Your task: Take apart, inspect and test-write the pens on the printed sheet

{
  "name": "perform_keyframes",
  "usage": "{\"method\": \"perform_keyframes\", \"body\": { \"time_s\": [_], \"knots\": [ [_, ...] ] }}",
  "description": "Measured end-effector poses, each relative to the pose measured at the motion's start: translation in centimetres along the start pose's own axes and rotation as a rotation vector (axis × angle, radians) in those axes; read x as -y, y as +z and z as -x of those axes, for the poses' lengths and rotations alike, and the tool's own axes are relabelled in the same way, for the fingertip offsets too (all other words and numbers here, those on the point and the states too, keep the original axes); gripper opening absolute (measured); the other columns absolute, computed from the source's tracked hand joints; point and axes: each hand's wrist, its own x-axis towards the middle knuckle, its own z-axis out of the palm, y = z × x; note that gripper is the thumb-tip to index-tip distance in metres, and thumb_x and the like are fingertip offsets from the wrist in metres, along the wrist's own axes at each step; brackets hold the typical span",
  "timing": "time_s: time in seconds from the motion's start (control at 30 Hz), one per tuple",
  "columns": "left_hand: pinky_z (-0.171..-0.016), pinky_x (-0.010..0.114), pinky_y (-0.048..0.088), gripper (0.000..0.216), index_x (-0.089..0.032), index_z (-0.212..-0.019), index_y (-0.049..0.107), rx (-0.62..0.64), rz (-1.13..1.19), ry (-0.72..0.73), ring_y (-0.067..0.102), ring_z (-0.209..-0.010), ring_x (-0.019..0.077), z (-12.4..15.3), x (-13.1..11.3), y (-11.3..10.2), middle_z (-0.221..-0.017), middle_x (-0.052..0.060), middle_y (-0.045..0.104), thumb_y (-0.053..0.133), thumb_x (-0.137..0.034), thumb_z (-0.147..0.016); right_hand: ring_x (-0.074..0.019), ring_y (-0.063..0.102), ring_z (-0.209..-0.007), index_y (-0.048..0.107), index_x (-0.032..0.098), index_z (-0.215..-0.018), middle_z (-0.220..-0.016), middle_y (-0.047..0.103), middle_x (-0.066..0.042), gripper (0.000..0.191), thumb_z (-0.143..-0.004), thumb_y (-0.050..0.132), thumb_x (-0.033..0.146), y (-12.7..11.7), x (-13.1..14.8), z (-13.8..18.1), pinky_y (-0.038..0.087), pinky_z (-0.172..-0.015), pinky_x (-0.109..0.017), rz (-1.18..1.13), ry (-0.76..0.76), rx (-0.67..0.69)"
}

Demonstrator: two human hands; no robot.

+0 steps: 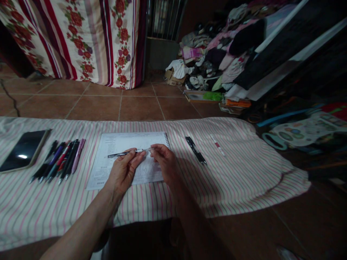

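My left hand (pixel 125 169) pinches a thin pen (pixel 121 154) near its clear end, the dark tip pointing left. My right hand (pixel 165 162) pinches the clear end of the same pen from the right. Both hands hover over a spiral notebook (pixel 114 144) with a printed, written page, lying on a pink-striped cloth (pixel 238 169). A row of several pens (pixel 61 159) lies to the left of the notebook. A black pen (pixel 195 149) lies to the right, and a small white strip with a red mark (pixel 217 145) lies beyond it.
A dark phone (pixel 23 150) lies at the far left of the cloth. Behind is a tiled floor (pixel 135 104), a hanging floral striped sheet (pixel 81 39), a pile of clothes (pixel 217 54) and cluttered things at the right.
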Motion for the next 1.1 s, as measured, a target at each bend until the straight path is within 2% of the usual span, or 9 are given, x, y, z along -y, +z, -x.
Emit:
{"method": "perform_keyframes", "body": {
  "time_s": [0.33, 0.5, 0.6, 0.7, 0.83, 1.0, 1.1],
  "knots": [
    [-0.073, 0.024, 0.057, 0.013, -0.006, -0.073, 0.061, -0.022, 0.025, 0.029, 0.069, -0.076, 0.0201, -0.2, 0.1, -0.2, -0.07, 0.011, 0.068, 0.052, 0.0, -0.078, -0.0127, 0.057, -0.062, 0.061, 0.019, -0.089, -0.068, 0.062, -0.001, 0.027, -0.069, 0.06, 0.037, -0.4, -0.6, -0.5, 0.042, -0.052, -0.022, 0.072, -0.009, -0.072],
    [-0.073, 0.025, 0.057, 0.014, -0.005, -0.07, 0.061, -0.034, -0.005, 0.068, 0.069, -0.074, 0.021, -0.2, 0.1, -0.3, -0.069, 0.012, 0.068, 0.051, 0.001, -0.078, -0.0147, 0.06, -0.065, 0.059, 0.019, -0.09, -0.081, 0.066, -0.005, 0.021, -0.073, 0.057, 0.031, -1.1, -0.9, -0.6, 0.045, -0.063, -0.028, 0.439, -0.203, -0.119],
    [-0.072, 0.024, 0.057, 0.015, -0.005, -0.07, 0.061, -0.037, -0.009, 0.074, 0.069, -0.074, 0.021, -0.2, 0.1, -0.3, -0.069, 0.012, 0.068, 0.05, 0.001, -0.078, -0.016, 0.062, -0.068, 0.059, 0.019, -0.088, -0.082, 0.067, -0.005, 0.016, -0.075, 0.053, 0.025, -1.4, -0.6, -0.4, 0.045, -0.067, -0.029, 0.627, -0.255, -0.127],
    [-0.073, 0.025, 0.057, 0.013, -0.005, -0.071, 0.06, -0.038, -0.013, 0.083, 0.069, -0.074, 0.0214, -0.2, 0.1, -0.3, -0.069, 0.013, 0.067, 0.051, 0.001, -0.078, -0.0174, 0.062, -0.07, 0.059, 0.019, -0.084, -0.078, 0.066, -0.004, 0.011, -0.075, 0.052, 0.022, -1.6, -0.3, -0.3, 0.045, -0.067, -0.03, 0.702, -0.268, -0.092],
    [-0.073, 0.025, 0.057, 0.013, -0.005, -0.071, 0.061, -0.031, -0.012, 0.09, 0.069, -0.074, 0.0207, -0.2, 0.1, -0.4, -0.069, 0.011, 0.067, 0.051, 0.001, -0.078, -0.0183, 0.061, -0.07, 0.061, 0.018, -0.082, -0.08, 0.066, -0.007, 0.011, -0.074, 0.053, 0.02, -2.0, -0.4, -0.4, 0.045, -0.069, -0.032, 0.765, -0.283, -0.111],
    [-0.073, 0.026, 0.057, 0.015, -0.005, -0.07, 0.061, -0.026, 0.006, 0.093, 0.069, -0.072, 0.0197, -0.4, 0.1, -0.7, -0.067, 0.009, 0.066, 0.05, 0.002, -0.078, -0.0153, 0.06, -0.064, 0.061, 0.016, -0.084, -0.082, 0.065, -0.008, 0.019, -0.074, 0.054, 0.03, -2.5, -0.3, -0.8, 0.047, -0.068, -0.031, 0.676, -0.277, -0.183],
    [-0.073, 0.027, 0.057, 0.016, -0.005, -0.07, 0.061, -0.028, 0.026, 0.106, 0.068, -0.07, 0.0188, -0.7, 0.0, -0.8, -0.066, 0.008, 0.065, 0.05, 0.003, -0.078, -0.0117, 0.055, -0.052, 0.058, 0.017, -0.084, -0.063, 0.057, 0.0, 0.031, -0.078, 0.05, 0.047, -2.5, 2.4, 0.1, 0.049, -0.055, -0.026, 0.346, -0.201, -0.158]
  ]
}}
